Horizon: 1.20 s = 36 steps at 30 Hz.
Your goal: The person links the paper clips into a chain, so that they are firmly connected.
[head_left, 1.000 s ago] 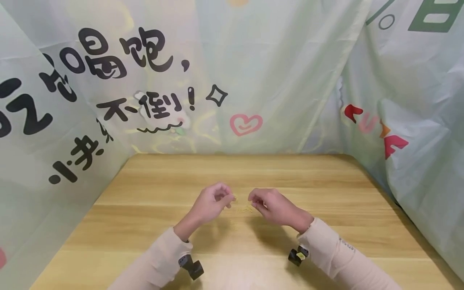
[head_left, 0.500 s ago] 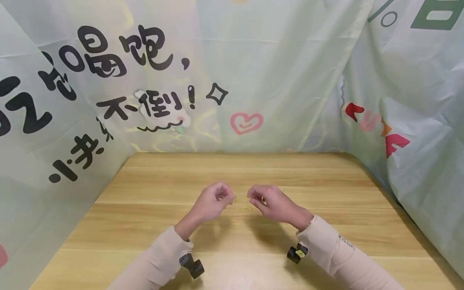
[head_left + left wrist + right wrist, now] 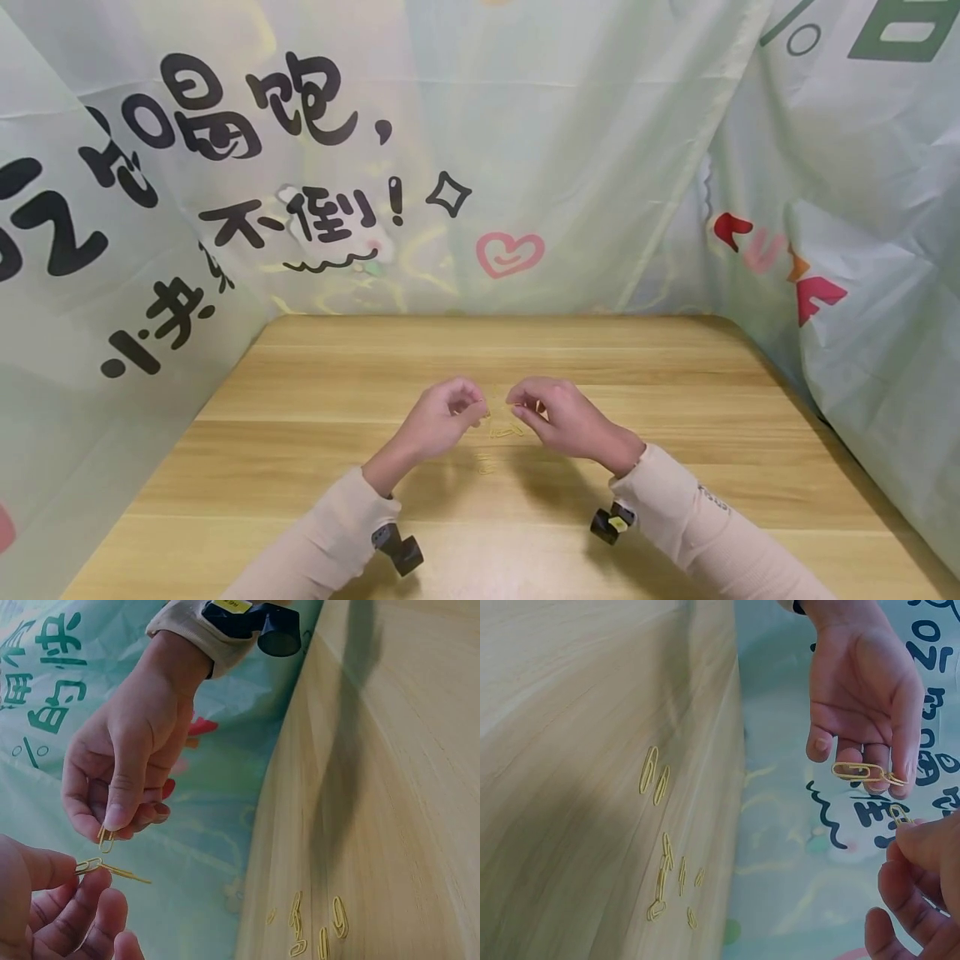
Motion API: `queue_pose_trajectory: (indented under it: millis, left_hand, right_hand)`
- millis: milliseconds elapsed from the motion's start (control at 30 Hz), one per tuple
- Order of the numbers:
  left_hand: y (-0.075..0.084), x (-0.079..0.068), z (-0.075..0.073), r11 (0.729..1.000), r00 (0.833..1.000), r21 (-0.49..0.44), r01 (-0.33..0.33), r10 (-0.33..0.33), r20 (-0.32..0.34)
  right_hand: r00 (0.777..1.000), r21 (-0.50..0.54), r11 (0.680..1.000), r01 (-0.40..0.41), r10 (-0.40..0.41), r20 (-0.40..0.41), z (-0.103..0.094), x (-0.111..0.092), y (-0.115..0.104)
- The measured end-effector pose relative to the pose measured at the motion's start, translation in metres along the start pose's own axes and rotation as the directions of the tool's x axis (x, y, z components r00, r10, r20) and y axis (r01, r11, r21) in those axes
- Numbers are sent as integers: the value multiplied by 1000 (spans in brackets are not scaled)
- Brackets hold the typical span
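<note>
Over the middle of the table, my left hand (image 3: 442,421) pinches a gold paper clip (image 3: 88,865) between thumb and fingertip. A second paper clip (image 3: 851,771) is linked to it and hangs from its end. My right hand (image 3: 566,421) faces it and pinches a single paper clip (image 3: 900,815) by one end, its free loop pointing at the clips in the left hand. Only a small gap separates the two hands' clips in the wrist views. Below the hands, several paper clips (image 3: 510,432) lie on the table.
On the wooden table (image 3: 315,467), some loose clips (image 3: 649,770) lie apart, while others form a short chain (image 3: 661,881). A printed cloth (image 3: 585,167) hangs behind the table and along both sides. Each wrist carries a black camera (image 3: 401,552).
My right hand has moved slightly left, bringing its paper clip closer to the left hand. The left hand has stayed almost still, gripping its linked clips.
</note>
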<state>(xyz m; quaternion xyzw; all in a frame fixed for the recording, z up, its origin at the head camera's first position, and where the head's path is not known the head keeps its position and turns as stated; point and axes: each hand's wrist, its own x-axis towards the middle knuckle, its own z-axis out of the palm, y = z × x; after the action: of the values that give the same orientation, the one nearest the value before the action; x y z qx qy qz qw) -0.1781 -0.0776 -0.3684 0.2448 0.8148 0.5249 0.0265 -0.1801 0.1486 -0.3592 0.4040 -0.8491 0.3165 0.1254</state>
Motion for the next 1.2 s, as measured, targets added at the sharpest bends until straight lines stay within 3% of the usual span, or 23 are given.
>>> queue_pose_trajectory:
  millis: [600,833,1067,1200]
  left_hand:
    - [-1,1,1,1000,1000,11,-18,18,-3]
    - [1,1,2,1000,1000,29,-13,13,0]
    - [3,0,2,999,1000,38,-13,13,12]
    - [5,-1,2,999,1000,44,-12,11,18]
  right_hand:
    - [995,7,997,76,-75,-64,0,4,-4]
    - [998,48,999,25,-22,-67,-1,5,-6]
    - [991,73,995,70,-61,-118,-1,5,-5]
    - [993,86,995,42,-32,-116,-2,4,-6]
